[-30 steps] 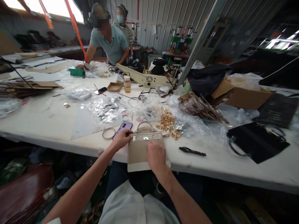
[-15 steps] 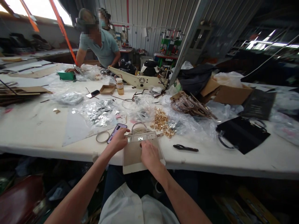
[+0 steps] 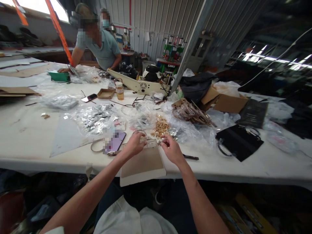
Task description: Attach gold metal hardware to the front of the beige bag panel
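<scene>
A beige handbag (image 3: 142, 164) lies at the table's front edge, its lower part jutting over toward me. My left hand (image 3: 135, 143) is over its upper left corner with the fingers curled in by the top edge and handle; what they pinch, if anything, is hidden. At the upper right corner, my right hand (image 3: 171, 149) has thumb and fingers closed on a narrow strap end. Left of the bag lie a phone (image 3: 118, 141), a coiled beige strap (image 3: 97, 150) and a strap end with a metal fitting (image 3: 112, 153).
Gold hardware pieces (image 3: 161, 126) are heaped behind the bag, beside plastic bags of silver pieces (image 3: 97, 119). Rightward are a black pen-like tool (image 3: 191, 157), bundled straps (image 3: 191, 112) and a black handbag (image 3: 240, 142). A co-worker (image 3: 103, 48) leans over the far side.
Both hands have moved off the bag's front panel to its upper corners. My right hand now grips the strap end at the right. The view has shifted slightly.
</scene>
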{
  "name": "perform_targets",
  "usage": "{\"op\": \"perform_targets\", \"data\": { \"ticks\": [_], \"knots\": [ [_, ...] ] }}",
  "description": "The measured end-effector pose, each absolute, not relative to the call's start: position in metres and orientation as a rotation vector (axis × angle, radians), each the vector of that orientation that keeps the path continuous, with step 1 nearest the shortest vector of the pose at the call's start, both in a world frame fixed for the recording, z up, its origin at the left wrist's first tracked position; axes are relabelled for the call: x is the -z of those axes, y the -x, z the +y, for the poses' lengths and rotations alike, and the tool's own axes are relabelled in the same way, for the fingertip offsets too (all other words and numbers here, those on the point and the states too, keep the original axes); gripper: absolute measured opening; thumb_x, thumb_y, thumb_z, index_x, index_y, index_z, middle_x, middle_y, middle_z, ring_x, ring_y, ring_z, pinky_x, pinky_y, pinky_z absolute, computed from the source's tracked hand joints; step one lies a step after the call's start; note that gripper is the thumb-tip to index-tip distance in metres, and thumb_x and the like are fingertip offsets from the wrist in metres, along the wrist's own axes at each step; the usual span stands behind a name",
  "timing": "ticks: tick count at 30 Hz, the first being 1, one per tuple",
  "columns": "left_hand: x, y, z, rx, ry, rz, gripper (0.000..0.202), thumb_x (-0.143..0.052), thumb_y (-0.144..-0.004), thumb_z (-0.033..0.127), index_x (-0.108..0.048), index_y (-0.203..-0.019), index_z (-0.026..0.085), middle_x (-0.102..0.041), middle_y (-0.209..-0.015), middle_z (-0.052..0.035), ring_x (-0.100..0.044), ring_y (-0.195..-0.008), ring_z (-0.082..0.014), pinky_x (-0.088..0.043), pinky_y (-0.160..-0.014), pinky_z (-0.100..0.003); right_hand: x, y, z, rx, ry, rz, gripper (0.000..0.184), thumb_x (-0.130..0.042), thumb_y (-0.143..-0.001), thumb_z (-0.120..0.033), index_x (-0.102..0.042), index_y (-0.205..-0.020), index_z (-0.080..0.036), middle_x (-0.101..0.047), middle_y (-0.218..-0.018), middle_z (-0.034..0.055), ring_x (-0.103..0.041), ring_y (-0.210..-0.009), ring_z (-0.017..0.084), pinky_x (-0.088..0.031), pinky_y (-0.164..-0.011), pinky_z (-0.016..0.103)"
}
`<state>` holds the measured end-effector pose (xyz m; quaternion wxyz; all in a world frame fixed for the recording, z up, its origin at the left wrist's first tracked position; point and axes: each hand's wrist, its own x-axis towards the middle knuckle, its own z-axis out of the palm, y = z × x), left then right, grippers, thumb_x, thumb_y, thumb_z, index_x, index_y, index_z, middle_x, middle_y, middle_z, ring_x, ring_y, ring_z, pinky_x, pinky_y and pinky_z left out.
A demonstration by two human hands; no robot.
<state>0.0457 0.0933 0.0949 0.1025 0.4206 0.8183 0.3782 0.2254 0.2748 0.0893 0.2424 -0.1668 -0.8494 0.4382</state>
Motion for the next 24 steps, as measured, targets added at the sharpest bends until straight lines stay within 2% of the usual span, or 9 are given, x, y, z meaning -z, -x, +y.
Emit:
{"op": "perform_targets", "data": {
  "ticks": [2, 4, 5, 8, 11, 15, 18, 24],
  "knots": [
    [-0.084, -0.048, 0.109, -1.071, -1.273, 2.407, 0.04, -0.076, -0.086, 0.023, -0.076, -0.125, 0.013, -0.072, -0.131, -0.0185, -0.069, -0.125, -0.0341, -0.053, -0.114, -0.045, -0.089, -0.223, 0.279, -1.056, 0.346, -2.388, 0.028, -0.055, -0.1, -0.014, -0.074, -0.119, -0.023, -0.072, -0.096, 0.0024, -0.068, -0.088, 0.022, -0.053, -0.084, 0.033],
    [-0.07, -0.047, 0.119, -0.992, -1.293, 2.414, 0.043, -0.075, -0.081, 0.021, -0.078, -0.123, 0.012, -0.075, -0.125, -0.0182, -0.071, -0.119, -0.0341, -0.055, -0.11, -0.045, -0.089, -0.219, 0.279, -0.885, 0.214, -2.467, 0.03, -0.052, -0.097, -0.006, -0.076, -0.105, -0.022, -0.071, -0.103, 0.0053, -0.067, -0.101, 0.023, -0.053, -0.093, 0.035],
    [-0.062, -0.045, 0.123, -0.965, -1.302, 2.443, 0.043, -0.074, -0.078, 0.02, -0.08, -0.121, 0.013, -0.075, -0.122, -0.0175, -0.071, -0.118, -0.035, -0.055, -0.11, -0.046, -0.089, -0.217, 0.279, -0.802, 0.153, -2.515, 0.029, -0.055, -0.097, -0.005, -0.077, -0.104, -0.022, -0.07, -0.107, 0.0061, -0.067, -0.106, 0.024, -0.052, -0.097, 0.035],
    [-0.042, -0.033, 0.131, -1.026, -1.326, 2.406, 0.049, -0.072, -0.077, 0.028, -0.081, -0.124, 0.017, -0.076, -0.121, -0.0138, -0.072, -0.116, -0.0341, -0.055, -0.11, -0.046, -0.087, -0.208, 0.283, -0.544, -0.029, -2.702, 0.017, -0.073, -0.101, -0.016, -0.075, -0.117, -0.022, -0.068, -0.117, 0.0071, -0.064, -0.113, 0.025, -0.052, -0.101, 0.034],
    [-0.035, -0.023, 0.134, -1.039, -1.342, 2.372, 0.05, -0.07, -0.076, 0.035, -0.083, -0.121, 0.018, -0.076, -0.12, -0.0129, -0.073, -0.114, -0.0342, -0.056, -0.109, -0.046, -0.086, -0.199, 0.291, -0.308, -0.137, -2.817, 0.02, -0.082, -0.103, -0.031, -0.073, -0.118, -0.02, -0.067, -0.116, 0.0074, -0.063, -0.112, 0.026, -0.053, -0.101, 0.034],
    [-0.038, -0.02, 0.137, -0.98, -1.332, 2.374, 0.049, -0.069, -0.073, 0.039, -0.087, -0.115, 0.022, -0.078, -0.119, -0.0114, -0.073, -0.114, -0.0356, -0.057, -0.107, -0.048, -0.089, -0.192, 0.297, -0.102, -0.236, -2.875, 0.02, -0.08, -0.108, -0.037, -0.073, -0.11, -0.019, -0.067, -0.113, 0.0065, -0.063, -0.107, 0.024, -0.054, -0.095, 0.033],
    [-0.04, -0.02, 0.143, -0.946, -1.311, 2.351, 0.051, -0.068, -0.071, 0.043, -0.088, -0.114, 0.024, -0.079, -0.117, -0.0108, -0.074, -0.113, -0.0365, -0.058, -0.105, -0.049, -0.091, -0.193, 0.299, 0.02, -0.3, -2.879, 0.023, -0.078, -0.109, -0.038, -0.073, -0.112, -0.017, -0.068, -0.111, 0.0069, -0.062, -0.107, 0.025, -0.055, -0.094, 0.033],
    [-0.05, -0.02, 0.132, -1.006, -1.27, 2.26, 0.051, -0.066, -0.075, 0.048, -0.089, -0.115, 0.025, -0.082, -0.115, -0.01, -0.075, -0.114, -0.0372, -0.059, -0.105, -0.05, -0.082, -0.192, 0.3, -0.013, -0.341, -2.812, 0.019, -0.075, -0.11, -0.033, -0.071, -0.115, -0.015, -0.069, -0.114, 0.0081, -0.063, -0.111, 0.026, -0.055, -0.098, 0.035]
  ]
}}
